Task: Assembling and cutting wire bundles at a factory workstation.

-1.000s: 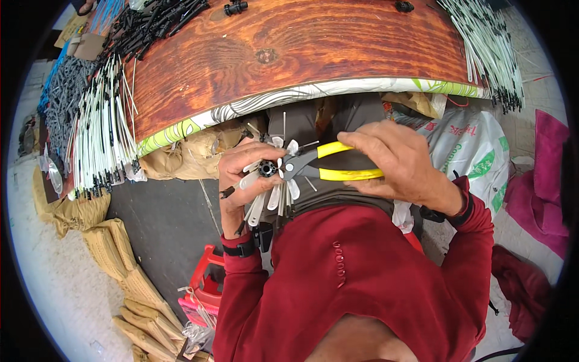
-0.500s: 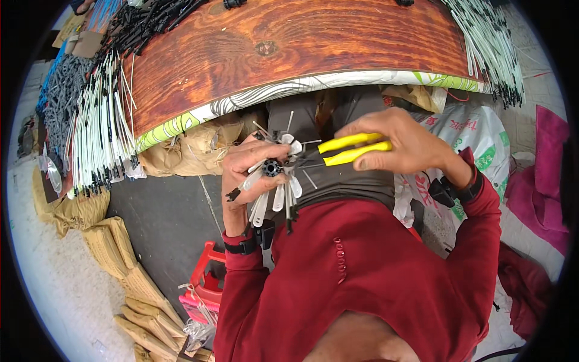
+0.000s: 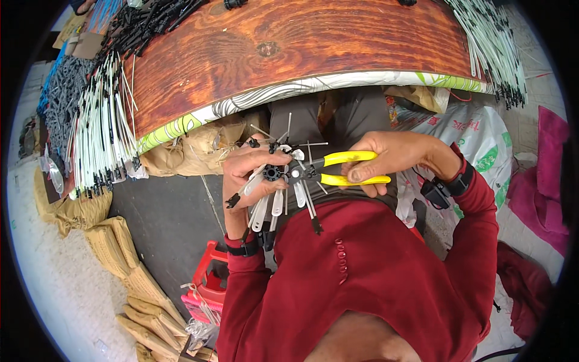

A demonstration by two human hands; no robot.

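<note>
My left hand (image 3: 240, 172) is closed around a black toothed round hub (image 3: 273, 174). Thin pale rods with black ends and flat white strips (image 3: 260, 214) fan out from the hub on several sides. Yellow-handled pliers (image 3: 351, 158) are in my right hand (image 3: 401, 154), its thumb on the lower handle and its fingers around the grips. The dark jaws reach in among the parts just right of the hub, beside a small white round piece. What exactly the jaws touch cannot be made out. Both hands are above my lap.
A brown wooden board (image 3: 313, 42) with a patterned cloth edge lies beyond my hands. Bundles of pale rods (image 3: 99, 120) lie at its left and right ends, and black parts (image 3: 145, 24) are heaped at far left. A red stool (image 3: 208, 274) stands by my left elbow.
The pliers have moved down, their jaws coming in among the rods beside the hub, and their handles are spread wider. My right hand has moved lower; the left still holds the hub.
</note>
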